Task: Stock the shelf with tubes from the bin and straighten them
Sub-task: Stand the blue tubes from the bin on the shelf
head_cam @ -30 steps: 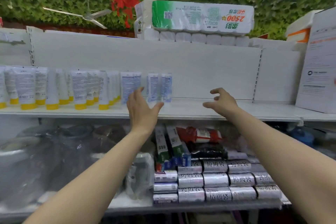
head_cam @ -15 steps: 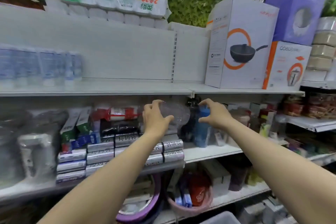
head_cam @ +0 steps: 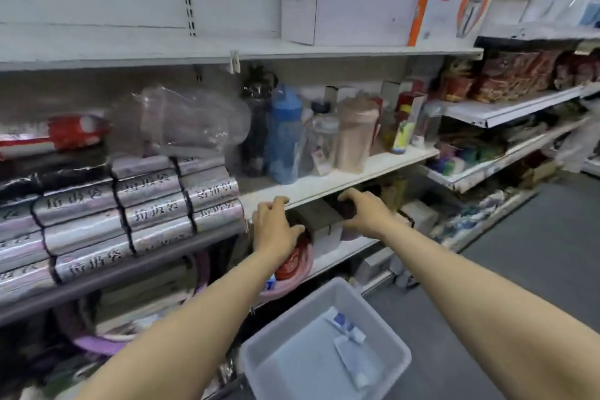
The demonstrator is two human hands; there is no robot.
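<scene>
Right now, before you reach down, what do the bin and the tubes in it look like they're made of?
The bin looks like moulded plastic, pale grey with a dull, slightly translucent finish; its thin smooth walls, rounded corners and lipped rim suggest that. The tubes are probably soft plastic or laminate, white with blue print, with flat bodies narrowing to a cap; the blur hides whether they are glossy.

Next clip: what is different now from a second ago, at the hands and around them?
Both hands came down from the upper shelf with its row of tubes. The left hand and right hand are now low, in front of the lower shelves. The view swung down and right, so the bin and the tubes lying in it have come into sight. Unchanged: both hands hold nothing.
</scene>
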